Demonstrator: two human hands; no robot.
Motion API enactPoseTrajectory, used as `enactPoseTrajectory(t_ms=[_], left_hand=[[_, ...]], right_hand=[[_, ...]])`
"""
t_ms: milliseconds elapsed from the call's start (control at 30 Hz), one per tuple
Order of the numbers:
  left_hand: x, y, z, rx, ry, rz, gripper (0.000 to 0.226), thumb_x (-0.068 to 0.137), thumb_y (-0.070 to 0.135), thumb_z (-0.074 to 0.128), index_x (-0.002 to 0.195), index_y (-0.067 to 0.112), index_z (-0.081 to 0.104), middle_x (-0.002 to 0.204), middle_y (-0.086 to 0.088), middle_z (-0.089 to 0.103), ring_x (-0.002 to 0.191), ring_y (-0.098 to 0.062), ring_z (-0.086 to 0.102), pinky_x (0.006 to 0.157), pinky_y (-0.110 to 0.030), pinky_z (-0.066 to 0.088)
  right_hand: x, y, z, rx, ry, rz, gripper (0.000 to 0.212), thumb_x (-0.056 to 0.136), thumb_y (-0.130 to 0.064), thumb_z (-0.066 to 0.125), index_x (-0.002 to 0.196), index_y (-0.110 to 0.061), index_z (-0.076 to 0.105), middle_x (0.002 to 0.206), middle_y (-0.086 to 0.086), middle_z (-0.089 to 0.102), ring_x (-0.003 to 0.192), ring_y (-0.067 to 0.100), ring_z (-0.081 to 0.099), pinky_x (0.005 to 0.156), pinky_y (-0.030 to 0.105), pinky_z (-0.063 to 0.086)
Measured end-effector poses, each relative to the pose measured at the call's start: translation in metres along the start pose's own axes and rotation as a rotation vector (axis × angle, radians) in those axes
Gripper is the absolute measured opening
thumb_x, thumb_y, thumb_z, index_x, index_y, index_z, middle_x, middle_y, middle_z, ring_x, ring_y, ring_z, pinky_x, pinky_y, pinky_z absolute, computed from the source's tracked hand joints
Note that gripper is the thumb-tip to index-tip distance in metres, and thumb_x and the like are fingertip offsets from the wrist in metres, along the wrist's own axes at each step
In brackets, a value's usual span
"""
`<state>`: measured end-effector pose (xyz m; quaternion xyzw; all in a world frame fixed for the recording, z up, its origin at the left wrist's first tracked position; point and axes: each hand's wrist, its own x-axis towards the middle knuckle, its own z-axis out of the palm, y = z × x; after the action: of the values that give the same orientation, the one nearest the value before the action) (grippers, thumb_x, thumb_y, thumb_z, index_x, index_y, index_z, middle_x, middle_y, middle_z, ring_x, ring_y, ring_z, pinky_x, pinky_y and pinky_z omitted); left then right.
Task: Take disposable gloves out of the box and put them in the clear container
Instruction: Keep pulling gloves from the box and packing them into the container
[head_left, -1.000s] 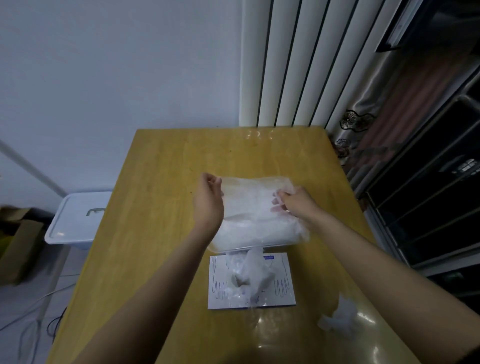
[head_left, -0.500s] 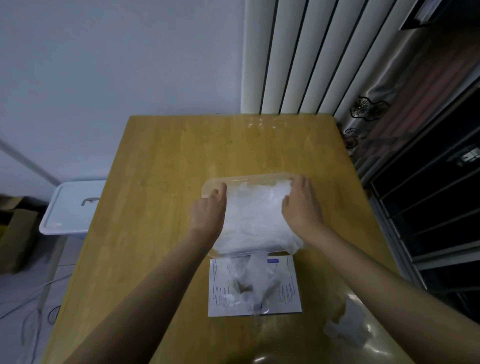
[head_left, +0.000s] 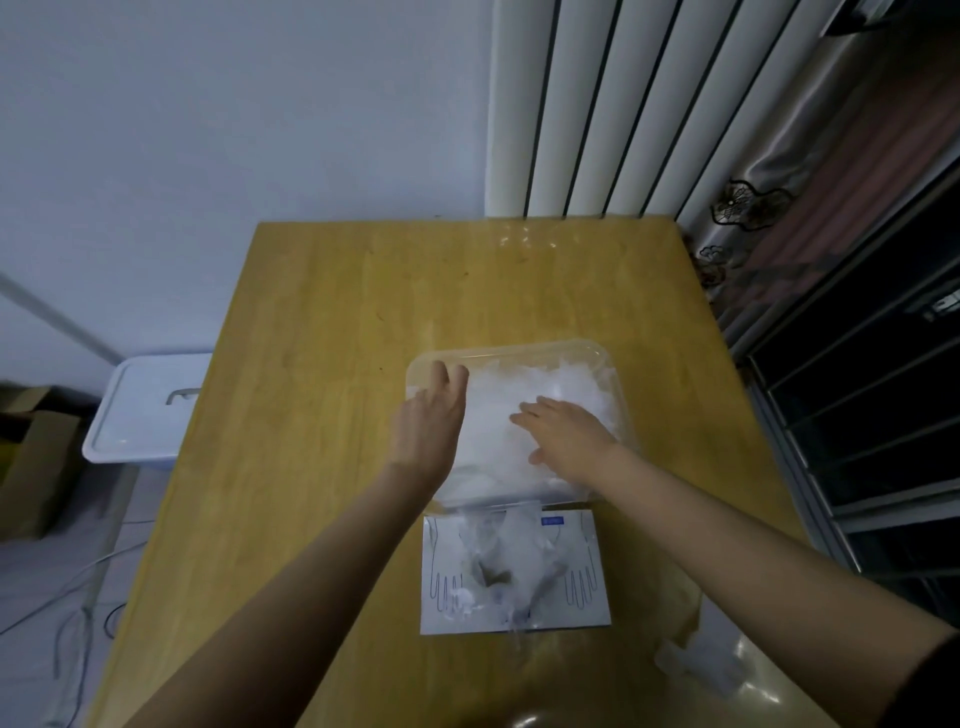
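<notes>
Right hand (head_left: 566, 436) has slid from the container's (head_left: 519, 347) far right corner in to the middle of the pile of gloves (head_left: 493, 415). Its fingers are straight, slightly spread and pressing flat on the pile. Left hand (head_left: 431, 421) lies along the left wall as before, fingers together and nearly straight; whether they hook over the rim cannot be told.

More gloves bunch out of the slot of the box (head_left: 447, 618). It sits just nearside of the container, touching its near wall, long axis left to right. So the next handful lies behind both sets of fingertips, under the forearms, and the right hand is probably the freer one to draw back.

Table (head_left: 322, 322) lies open to the left and far side. The container is near the right edge, and a loose glove (head_left: 696, 670) lies by the near right corner.
</notes>
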<state>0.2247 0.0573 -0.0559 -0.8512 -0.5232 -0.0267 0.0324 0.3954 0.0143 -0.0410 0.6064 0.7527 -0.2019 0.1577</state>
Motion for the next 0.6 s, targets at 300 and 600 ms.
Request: enactPoseTrajectory(t_ms=[300, 600], left_hand=[[-0.002, 0.013, 0.008, 0.0, -0.307, 0.396, 0.043, 0.093, 0.014, 0.054, 0.134, 0.011, 0.04, 0.131, -0.009, 0.045, 0.111, -0.022, 0.049, 0.091, -0.031, 0.045], [0.006, 0.017, 0.029, 0.221, -0.582, 0.353, 0.076, 0.094, 0.044, 0.051, 0.151, 0.014, 0.011, 0.156, -0.015, 0.013, 0.142, -0.039, 0.017, 0.112, -0.044, 0.026]], right_hand=[[0.002, 0.008, 0.011, 0.062, 0.24, -0.039, 0.044, 0.098, -0.022, 0.049, 0.141, -0.018, 0.04, 0.147, 0.001, 0.037, 0.134, 0.017, 0.031, 0.109, 0.026, 0.024], [0.002, 0.029, 0.017, -0.116, 0.064, -0.027, 0.058, 0.092, -0.039, 0.056, 0.145, -0.025, 0.034, 0.151, -0.002, 0.033, 0.136, 0.02, 0.029, 0.11, 0.034, 0.023]])
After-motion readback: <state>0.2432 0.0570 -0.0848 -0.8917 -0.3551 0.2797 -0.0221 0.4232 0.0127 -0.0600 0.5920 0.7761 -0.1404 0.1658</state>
